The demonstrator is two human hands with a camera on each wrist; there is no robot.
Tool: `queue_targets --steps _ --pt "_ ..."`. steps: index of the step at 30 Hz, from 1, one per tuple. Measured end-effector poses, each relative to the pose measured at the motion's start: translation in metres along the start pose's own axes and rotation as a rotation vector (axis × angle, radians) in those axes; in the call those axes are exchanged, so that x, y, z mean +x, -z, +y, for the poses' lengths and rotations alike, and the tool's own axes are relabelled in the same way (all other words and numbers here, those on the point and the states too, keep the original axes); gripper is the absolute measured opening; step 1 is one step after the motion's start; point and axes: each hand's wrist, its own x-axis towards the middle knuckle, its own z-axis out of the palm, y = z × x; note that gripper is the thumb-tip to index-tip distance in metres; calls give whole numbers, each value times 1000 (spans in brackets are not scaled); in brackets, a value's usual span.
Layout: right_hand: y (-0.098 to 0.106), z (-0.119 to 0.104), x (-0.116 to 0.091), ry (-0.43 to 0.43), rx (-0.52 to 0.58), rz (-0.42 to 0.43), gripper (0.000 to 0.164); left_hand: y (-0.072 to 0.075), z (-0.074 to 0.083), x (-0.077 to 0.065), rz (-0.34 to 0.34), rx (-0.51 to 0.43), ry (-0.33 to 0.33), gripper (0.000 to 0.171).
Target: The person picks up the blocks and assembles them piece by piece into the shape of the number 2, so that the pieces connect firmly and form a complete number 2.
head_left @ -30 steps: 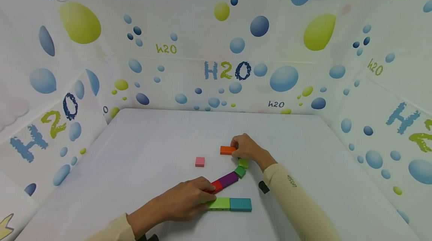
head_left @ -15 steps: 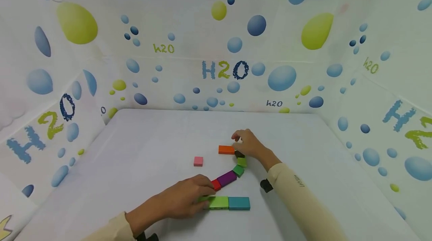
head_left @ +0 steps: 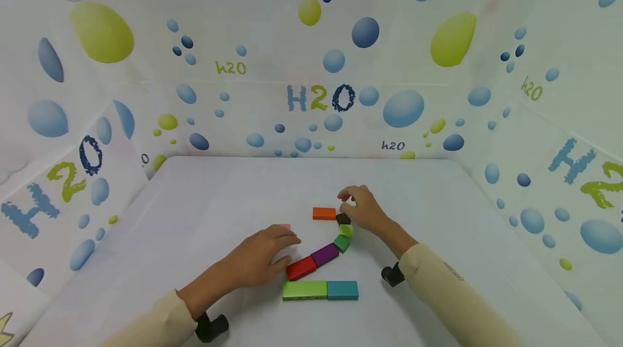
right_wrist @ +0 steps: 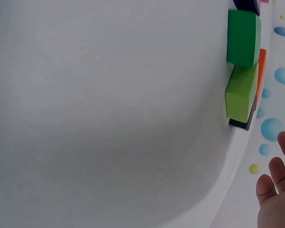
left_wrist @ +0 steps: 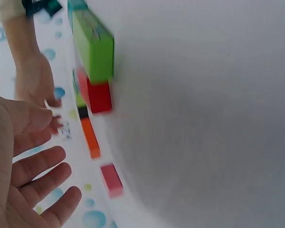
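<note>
My left hand hovers with loosely spread fingers, holding nothing, and partly covers a pink block in the head view; the left wrist view shows that pink block whole. My right hand is beside a small black block, its fingers slightly bent and nothing between them. From the black block a curved row runs toward me: a lime block, a green block, a purple block and a red block. An orange block lies left of the black one.
Nearer to me, a long light-green block and a teal block lie end to end. All blocks lie on a white table. A patterned curtain surrounds its back and sides. Black wrist devices hang below both wrists.
My left hand has left the red and light-green blocks and moved up toward the pink one. My right hand has let go near the orange and black blocks and drawn slightly right.
</note>
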Motion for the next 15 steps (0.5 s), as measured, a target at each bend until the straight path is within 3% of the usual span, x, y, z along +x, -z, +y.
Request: queue_targets --steps 4,8,11,15 --pt "3 -8 -9 17 -21 4 29 1 -16 7 38 -4 108 45" --pt "2 -15 -24 18 -23 5 28 0 -32 13 29 10 199 50" --pt "-3 -19 -37 7 -1 -5 27 -1 -42 17 9 15 227 49" --pt "-9 -21 -52 -8 12 -28 28 -2 -50 22 -11 3 215 47"
